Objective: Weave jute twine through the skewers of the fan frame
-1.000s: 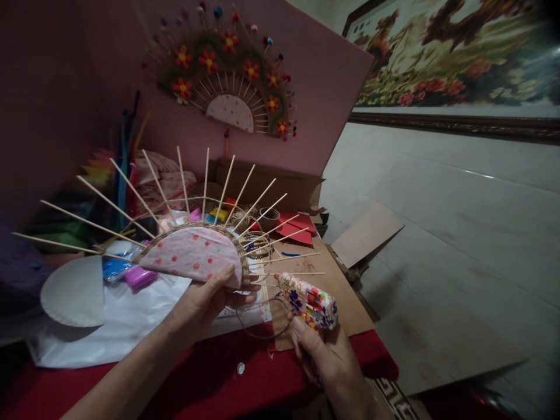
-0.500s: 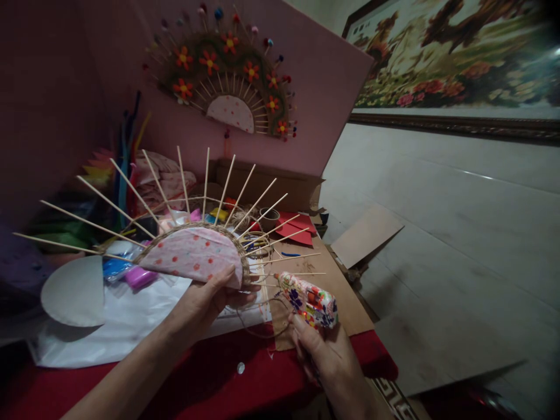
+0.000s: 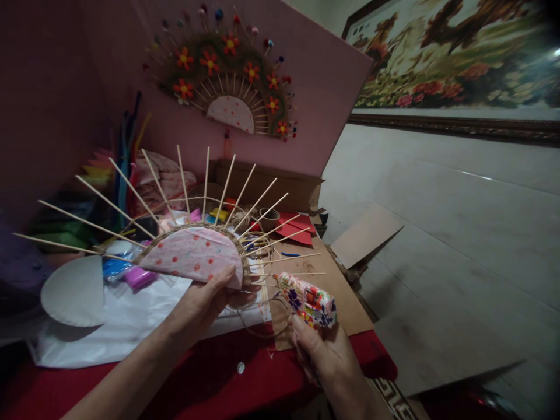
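Observation:
My left hand [image 3: 219,291] grips a half-round piece [image 3: 192,254] by its lower right corner, thumb on the front. Pink cloth with red dots covers its face, and a braided twine edge [image 3: 231,236] runs along the curve. Thin wooden sticks [image 3: 225,189] fan out from that edge. In my right hand [image 3: 326,356] is a glue gun [image 3: 308,300] wrapped in flowered material. Its nozzle points left, close to the lowest sticks on the right side. Whether the nozzle touches a stick I cannot tell. A loop of twine [image 3: 262,335] hangs below.
A white half-round plate [image 3: 72,294] lies at the left on white sheeting [image 3: 118,338]. Behind are bagged coloured clay [image 3: 140,278], red paper [image 3: 297,230] and a cardboard box [image 3: 262,178]. A finished-looking flowered fan [image 3: 230,114] hangs on the pink board [image 3: 315,76].
Almost nothing differs. The glue gun has shifted very slightly to the left; the half-round piece stays in place in my left hand.

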The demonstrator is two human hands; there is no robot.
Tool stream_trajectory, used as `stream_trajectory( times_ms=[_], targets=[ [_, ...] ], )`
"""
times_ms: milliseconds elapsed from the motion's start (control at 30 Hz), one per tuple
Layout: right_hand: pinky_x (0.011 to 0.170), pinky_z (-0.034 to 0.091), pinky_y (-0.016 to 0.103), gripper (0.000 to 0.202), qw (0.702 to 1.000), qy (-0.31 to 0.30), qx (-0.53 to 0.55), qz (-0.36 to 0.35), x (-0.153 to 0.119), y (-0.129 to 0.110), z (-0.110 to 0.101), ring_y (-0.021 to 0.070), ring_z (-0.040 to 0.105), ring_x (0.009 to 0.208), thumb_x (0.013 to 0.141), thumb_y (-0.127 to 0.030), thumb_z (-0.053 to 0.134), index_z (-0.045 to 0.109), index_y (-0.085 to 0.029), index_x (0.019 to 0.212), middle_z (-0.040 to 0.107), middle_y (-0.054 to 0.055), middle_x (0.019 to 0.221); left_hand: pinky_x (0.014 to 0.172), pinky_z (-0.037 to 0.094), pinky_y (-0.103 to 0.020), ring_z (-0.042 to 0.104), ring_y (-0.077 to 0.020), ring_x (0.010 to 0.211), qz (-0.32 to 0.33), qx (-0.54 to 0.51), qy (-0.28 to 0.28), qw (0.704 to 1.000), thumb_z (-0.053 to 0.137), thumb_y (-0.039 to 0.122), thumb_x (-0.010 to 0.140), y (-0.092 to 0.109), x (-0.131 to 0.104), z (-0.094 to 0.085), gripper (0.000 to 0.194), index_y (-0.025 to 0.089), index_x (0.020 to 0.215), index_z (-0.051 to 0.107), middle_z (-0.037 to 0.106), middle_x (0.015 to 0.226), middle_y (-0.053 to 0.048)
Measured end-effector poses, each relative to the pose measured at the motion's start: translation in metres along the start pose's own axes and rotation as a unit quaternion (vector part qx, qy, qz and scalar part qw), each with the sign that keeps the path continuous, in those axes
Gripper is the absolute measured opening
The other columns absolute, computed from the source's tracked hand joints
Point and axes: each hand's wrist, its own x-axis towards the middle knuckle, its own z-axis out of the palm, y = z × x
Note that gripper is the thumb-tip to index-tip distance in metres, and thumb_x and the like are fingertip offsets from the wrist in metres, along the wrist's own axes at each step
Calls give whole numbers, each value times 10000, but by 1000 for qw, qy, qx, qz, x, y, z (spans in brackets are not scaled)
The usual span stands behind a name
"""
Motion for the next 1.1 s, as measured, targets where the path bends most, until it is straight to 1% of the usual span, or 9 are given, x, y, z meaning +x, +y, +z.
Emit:
stream_trajectory(
  times_ms=[267,533,800,933,1100],
  targets=[
    [381,302,223,414,1000,7,-5,12,-2,-1,0,103,362,388,768,-575,541,555,-196,600,378,-36,395,731,527,-388,669,-273,848,3,5,2,1000,604,294,790,2,-1,4,215,114,905,631,713,896,-132],
    [413,332,241,417,1000,2,-11,25,-1,-2,0,127,406,411,770,-570,539,558,-204,572,375,-28,389,708,530,-365,671,-266,837,0,8,5,1000,612,284,783,1,-1,4,201,122,901,631,717,883,-124],
    [364,239,221,470,1000,8,-17,9,1,0,2,73,314,365,770,-575,533,437,-198,507,353,-52,408,734,522,-377,669,-259,833,5,13,5,1000,603,272,792,1,-2,5,184,130,902,642,718,882,-115],
    [349,213,213,454,999,15,-22,20,1,0,2,66,306,356,773,-585,519,442,-194,554,337,-66,414,743,519,-376,666,-260,838,9,27,-5,1000,587,295,805,1,-2,4,212,122,903,662,717,882,-119],
    [345,214,205,472,999,-1,-31,20,2,3,1,64,308,347,779,-601,496,431,-194,549,327,-72,391,752,523,-387,667,-270,845,12,29,1,999,612,307,784,0,-2,4,223,122,890,677,720,871,-121]
  ],
)
